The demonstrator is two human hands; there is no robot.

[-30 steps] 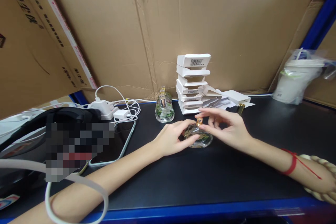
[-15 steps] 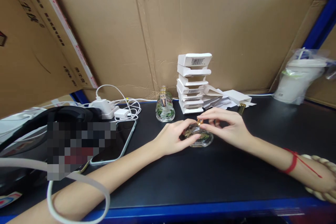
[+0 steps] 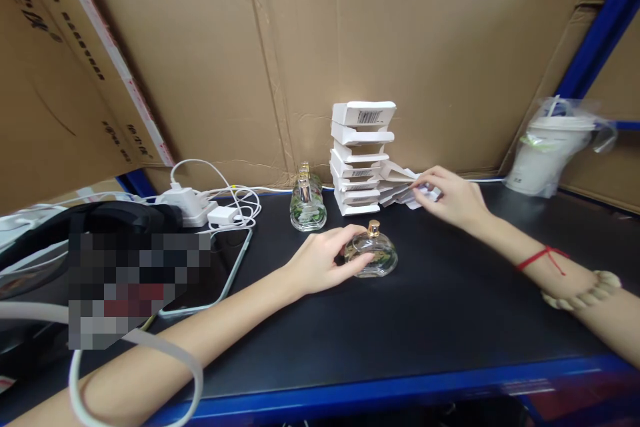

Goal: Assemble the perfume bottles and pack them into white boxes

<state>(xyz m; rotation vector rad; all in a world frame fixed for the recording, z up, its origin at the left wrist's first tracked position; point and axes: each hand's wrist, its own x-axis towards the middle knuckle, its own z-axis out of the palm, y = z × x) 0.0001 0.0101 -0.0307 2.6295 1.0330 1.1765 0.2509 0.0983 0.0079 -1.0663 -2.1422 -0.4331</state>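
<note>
An oval clear glass bottle with a green pattern inside (image 3: pixel 379 257) and a gold spray top stands on the black tabletop. My left hand (image 3: pixel 325 260) grips its left side, with the thumb in front and the fingers behind. Further back on the right, my right hand (image 3: pixel 447 197) is pinched beside the loose white papers; a small shiny thing shows at its fingers, too unclear to name. A row of similar bottles (image 3: pixel 309 210) stands behind my left hand.
White boxes (image 3: pixel 363 170) are stacked behind the bottle, beside folded white papers (image 3: pixel 397 190). Left are a phone (image 3: pixel 215 270), white chargers and cables (image 3: pixel 225 215) and black headphones (image 3: pixel 125 213). A bagged white cup (image 3: pixel 545 153) stands back right against cardboard.
My right hand has left the bottle's top and moved right and back to the papers. The gold top now shows in full. My left hand stays on the bottle. The view has shifted slightly.
</note>
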